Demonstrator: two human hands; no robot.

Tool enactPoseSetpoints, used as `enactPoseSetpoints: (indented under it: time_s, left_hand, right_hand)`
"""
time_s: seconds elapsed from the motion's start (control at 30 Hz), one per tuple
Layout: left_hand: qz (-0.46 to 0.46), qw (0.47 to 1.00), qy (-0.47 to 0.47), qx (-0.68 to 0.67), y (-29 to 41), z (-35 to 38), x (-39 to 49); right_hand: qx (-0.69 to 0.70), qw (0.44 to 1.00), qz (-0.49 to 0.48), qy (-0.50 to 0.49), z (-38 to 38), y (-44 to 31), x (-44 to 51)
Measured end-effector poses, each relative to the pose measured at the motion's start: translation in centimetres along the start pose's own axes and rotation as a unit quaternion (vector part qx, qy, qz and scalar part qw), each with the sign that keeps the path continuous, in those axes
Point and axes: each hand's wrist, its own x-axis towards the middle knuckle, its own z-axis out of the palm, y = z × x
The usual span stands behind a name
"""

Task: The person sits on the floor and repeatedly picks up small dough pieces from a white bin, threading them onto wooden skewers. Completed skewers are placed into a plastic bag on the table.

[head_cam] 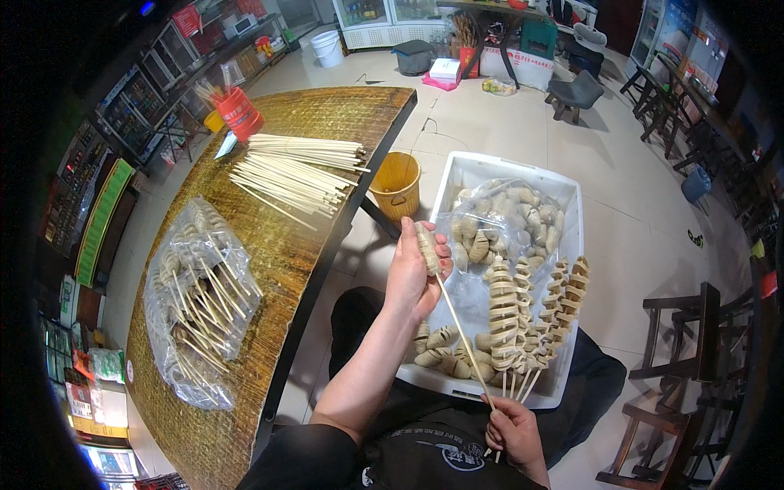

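My left hand (405, 278) grips a short scored roll of pale food (427, 248), perhaps wheat gluten or tofu. A long wooden skewer (458, 324) meets the roll's lower end; how deep it goes is hidden. Down by my lap, my right hand (516, 429) pinches the skewer's other end. Several skewers of stretched spiral-cut pieces (505, 315) fan up over the white plastic tub (580, 208), their sticks running down to my right hand. Inside the tub, uncut-looking and scored rolls fill a clear plastic bag (490, 214), and loose scored rolls (450, 355) lie at the near end.
Left of me stands a wooden table (294, 257) with a dark edge. On it are bundled bare skewers (294, 177), a red container of sticks (240, 115) and a plastic bag of filled skewers (202, 306). A yellow bucket (397, 187) stands beyond the tub; wooden stools (652, 416) are at right.
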Motion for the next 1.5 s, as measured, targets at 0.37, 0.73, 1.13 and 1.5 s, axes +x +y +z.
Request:
enactPoseSetpoints:
  time_s: [0.37, 0.73, 1.13, 1.5]
  left_hand:
    - [0.008, 0.998, 0.000, 0.062, -1.0, 1.1, -1.6]
    - [0.012, 0.999, -0.018, 0.041, -2.0, 1.2, -2.6]
    - [-0.059, 0.996, -0.026, 0.068, 0.6, 0.8, -1.0]
    - [0.005, 0.994, -0.006, 0.112, -1.0, 1.5, -1.5]
  right_hand:
    - [0.015, 1.000, -0.020, -0.016, 0.1, 0.4, 0.3]
    - [0.041, 0.998, -0.044, -0.015, 1.2, 0.6, 0.7]
    - [0.027, 0.999, -0.038, 0.001, 1.3, 0.1, 1.0]
    - [0.028, 0.999, -0.033, 0.008, 1.5, 0.1, 1.2]
